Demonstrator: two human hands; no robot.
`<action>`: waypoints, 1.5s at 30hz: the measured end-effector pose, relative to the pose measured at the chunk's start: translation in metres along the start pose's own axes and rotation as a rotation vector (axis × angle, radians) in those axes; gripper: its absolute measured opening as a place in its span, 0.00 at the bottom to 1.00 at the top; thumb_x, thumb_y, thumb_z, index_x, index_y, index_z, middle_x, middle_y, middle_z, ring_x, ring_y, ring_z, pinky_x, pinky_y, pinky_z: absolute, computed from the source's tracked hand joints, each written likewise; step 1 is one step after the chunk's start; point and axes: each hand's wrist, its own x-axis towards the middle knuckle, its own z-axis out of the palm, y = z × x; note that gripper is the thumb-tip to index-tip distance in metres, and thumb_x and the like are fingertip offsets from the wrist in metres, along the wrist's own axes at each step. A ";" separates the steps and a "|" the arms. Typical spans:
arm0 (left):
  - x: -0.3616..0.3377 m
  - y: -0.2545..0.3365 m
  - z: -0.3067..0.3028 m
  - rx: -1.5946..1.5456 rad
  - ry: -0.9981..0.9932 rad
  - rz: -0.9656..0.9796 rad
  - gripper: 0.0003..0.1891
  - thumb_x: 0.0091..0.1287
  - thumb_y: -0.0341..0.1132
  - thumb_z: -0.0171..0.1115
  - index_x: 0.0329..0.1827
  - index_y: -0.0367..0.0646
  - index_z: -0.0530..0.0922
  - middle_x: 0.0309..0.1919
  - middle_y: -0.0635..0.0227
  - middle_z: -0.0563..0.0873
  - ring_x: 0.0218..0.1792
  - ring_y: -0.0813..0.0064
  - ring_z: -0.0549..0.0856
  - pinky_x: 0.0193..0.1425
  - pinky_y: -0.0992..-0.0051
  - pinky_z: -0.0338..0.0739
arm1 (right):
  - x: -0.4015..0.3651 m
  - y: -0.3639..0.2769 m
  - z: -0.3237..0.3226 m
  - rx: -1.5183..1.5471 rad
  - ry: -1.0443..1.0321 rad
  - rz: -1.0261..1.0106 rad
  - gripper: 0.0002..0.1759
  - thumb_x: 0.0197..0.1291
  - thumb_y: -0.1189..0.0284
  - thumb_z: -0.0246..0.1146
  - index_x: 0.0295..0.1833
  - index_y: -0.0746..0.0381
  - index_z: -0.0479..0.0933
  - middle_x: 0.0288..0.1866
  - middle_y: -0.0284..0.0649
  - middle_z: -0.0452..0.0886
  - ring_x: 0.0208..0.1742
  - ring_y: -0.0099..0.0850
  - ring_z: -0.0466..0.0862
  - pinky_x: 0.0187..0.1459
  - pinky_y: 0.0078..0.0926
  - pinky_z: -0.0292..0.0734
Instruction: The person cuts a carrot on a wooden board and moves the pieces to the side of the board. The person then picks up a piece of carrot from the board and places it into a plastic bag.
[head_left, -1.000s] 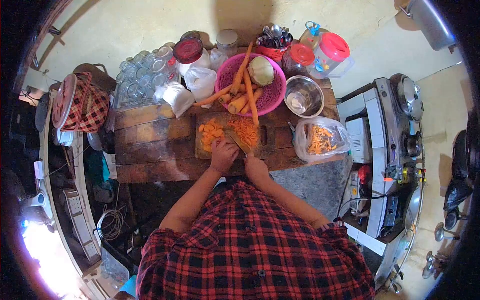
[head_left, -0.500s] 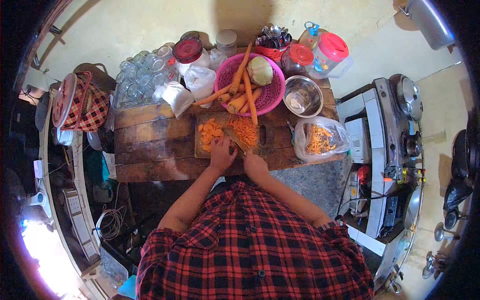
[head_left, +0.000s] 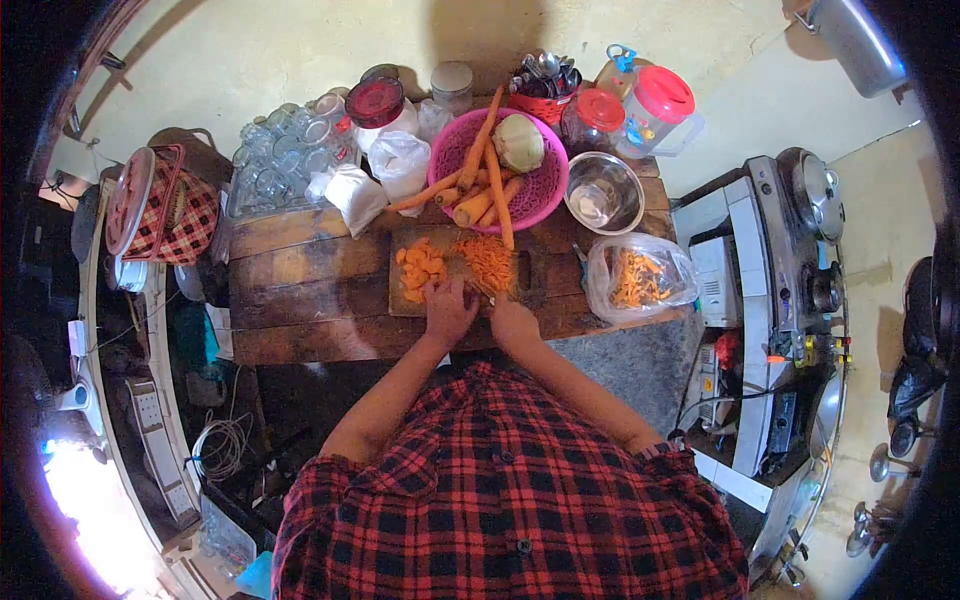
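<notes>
**Two hands low on the carrot board**

Working at the near edge of a cutting board [head_left: 403,303] on a plank bench [head_left: 300,290]. Pressing down on the board with the left hand [head_left: 448,312], knuckles up and fingers curled forward; cannot tell whether that grip is apart or together, or what lies beneath it. Holding a knife [head_left: 489,296] in the right hand [head_left: 513,322], grip wrapped shut round the handle, with only a sliver of blade showing between the two hands. Keeping the hands just beside each other, nearly touching.

Just ahead of the left grip, a heap of round carrot slices [head_left: 420,265]. Just ahead of the right grip, a pile of fine carrot shreds [head_left: 490,262]. Farther ahead of both, past the board, a pink basket [head_left: 548,185] with whole carrots [head_left: 488,165] and a pale cabbage [head_left: 518,142]. Ahead and right of the right grip, a steel bowl [head_left: 620,180]. Directly right of it, a clear bag [head_left: 640,278] of carrot pieces.
</notes>
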 end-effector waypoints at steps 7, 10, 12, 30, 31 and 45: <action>0.006 0.013 -0.012 -0.097 0.096 -0.006 0.15 0.52 0.33 0.63 0.42 0.44 0.70 0.32 0.62 0.80 0.38 0.59 0.79 0.50 0.57 0.64 | -0.024 0.012 -0.019 0.169 0.146 0.049 0.16 0.63 0.63 0.50 0.43 0.67 0.66 0.28 0.58 0.78 0.32 0.57 0.79 0.33 0.52 0.74; 0.006 -0.004 -0.043 -0.138 0.154 -0.123 0.16 0.51 0.30 0.62 0.43 0.43 0.70 0.34 0.61 0.77 0.40 0.58 0.77 0.50 0.59 0.65 | -0.037 0.022 -0.023 0.113 0.083 0.009 0.16 0.63 0.62 0.50 0.43 0.66 0.68 0.27 0.57 0.78 0.32 0.55 0.80 0.34 0.51 0.75; 0.004 -0.016 -0.061 -0.002 0.253 -0.247 0.17 0.51 0.28 0.60 0.44 0.42 0.70 0.35 0.62 0.75 0.41 0.59 0.76 0.50 0.61 0.64 | -0.042 0.027 -0.023 0.053 0.028 -0.027 0.16 0.63 0.61 0.51 0.43 0.65 0.69 0.27 0.55 0.79 0.32 0.52 0.81 0.34 0.50 0.76; 0.026 -0.001 -0.060 -0.061 0.174 -0.123 0.17 0.61 0.32 0.53 0.52 0.35 0.68 0.43 0.54 0.76 0.43 0.54 0.76 0.49 0.60 0.68 | -0.033 0.026 -0.021 0.092 0.033 0.045 0.17 0.61 0.59 0.52 0.43 0.62 0.69 0.29 0.54 0.80 0.33 0.54 0.81 0.35 0.52 0.75; 0.028 0.000 -0.059 -0.062 0.174 -0.120 0.17 0.61 0.32 0.53 0.52 0.35 0.68 0.43 0.54 0.76 0.43 0.54 0.76 0.49 0.60 0.68 | -0.034 0.026 -0.022 0.085 0.017 0.037 0.17 0.61 0.59 0.52 0.45 0.62 0.69 0.30 0.54 0.80 0.34 0.54 0.81 0.36 0.51 0.75; 0.028 0.001 -0.063 -1.418 0.052 -0.581 0.25 0.60 0.15 0.47 0.55 0.53 0.54 0.35 0.70 0.70 0.38 0.77 0.72 0.46 0.77 0.67 | -0.023 0.028 -0.024 0.094 -0.022 0.007 0.19 0.63 0.59 0.51 0.45 0.65 0.69 0.31 0.56 0.79 0.35 0.53 0.80 0.37 0.52 0.74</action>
